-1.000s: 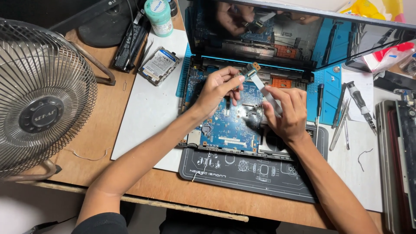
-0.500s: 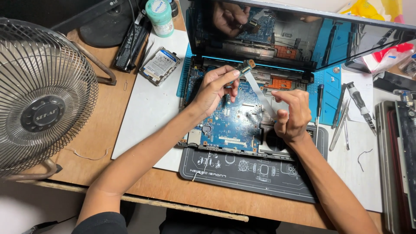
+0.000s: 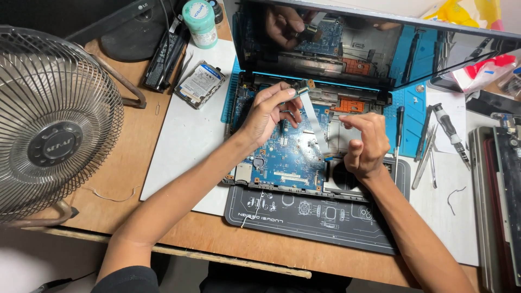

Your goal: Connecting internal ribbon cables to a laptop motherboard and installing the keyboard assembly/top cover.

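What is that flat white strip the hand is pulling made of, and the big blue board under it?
The flat white ribbon strip, pinched by the left hand, looks like thin flexible plastic: it bends in a curve. The blue circuit board seems rigid glossy laminate dotted with small metal parts. The right hand hovers nearby.

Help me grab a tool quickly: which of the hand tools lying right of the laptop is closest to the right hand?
The slim black-handled screwdriver on the blue mat, just beside the right hand; the tweezers and grey screwdriver lie farther right.
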